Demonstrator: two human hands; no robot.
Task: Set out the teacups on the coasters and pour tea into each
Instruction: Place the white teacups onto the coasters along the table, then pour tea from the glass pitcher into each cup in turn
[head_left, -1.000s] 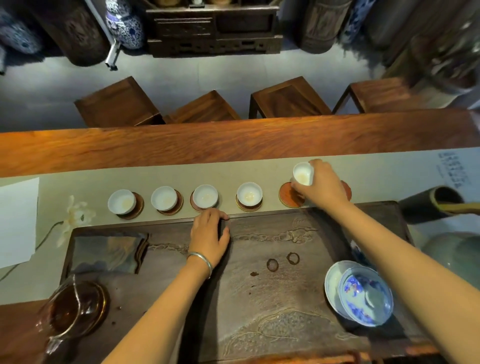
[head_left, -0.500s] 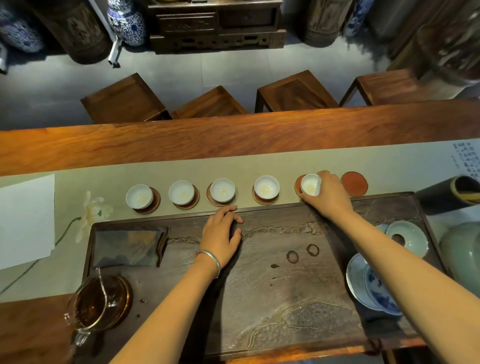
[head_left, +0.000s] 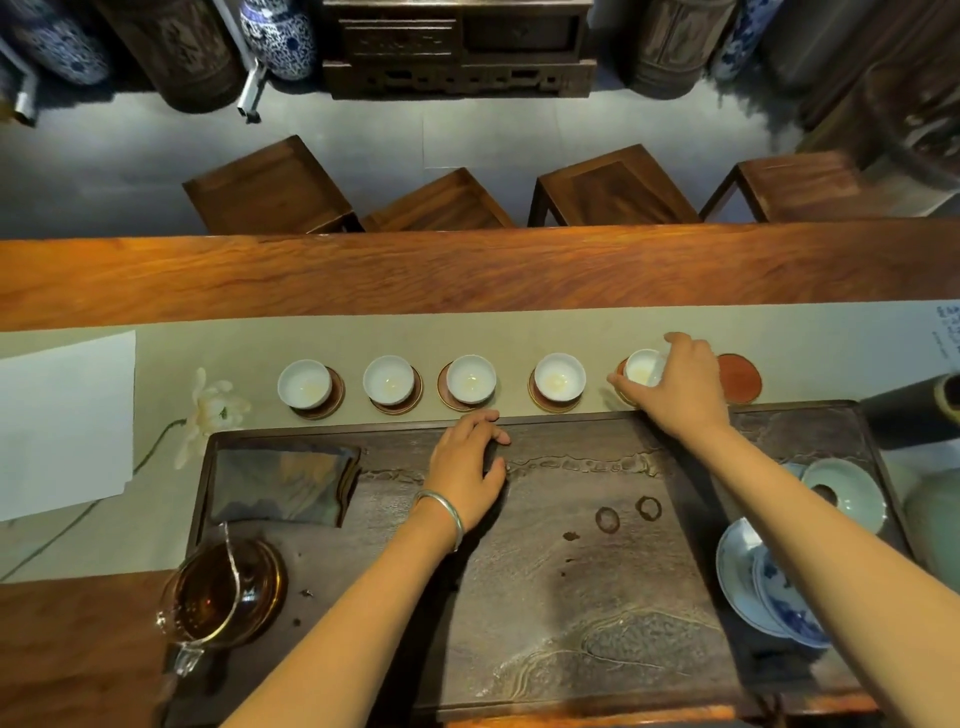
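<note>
Several white teacups stand in a row on round brown coasters along the beige runner: far-left cup (head_left: 305, 383), the one beside it (head_left: 389, 380), a third (head_left: 471, 379), a fourth (head_left: 559, 376). My right hand (head_left: 678, 384) grips another white teacup (head_left: 642, 367) resting on or just over a coaster (head_left: 623, 392), mostly hidden beneath it. To its right lies a bare red coaster (head_left: 740, 378). My left hand (head_left: 467, 465) rests flat on the dark tea tray's (head_left: 571, 597) far edge, holding nothing. A glass pitcher of dark tea (head_left: 221, 592) stands at the tray's near left corner.
A folded dark cloth (head_left: 283, 480) lies on the tray's left. Blue-and-white bowl (head_left: 779, 587) and a celadon lid (head_left: 844, 493) sit at the tray's right. White paper (head_left: 62, 421) lies far left, a dark tube (head_left: 914, 410) far right. Wooden stools stand beyond the table.
My right hand has carried the teacup down from above the coaster and holds it level at the coaster. The left hand has stayed on the tray edge.
</note>
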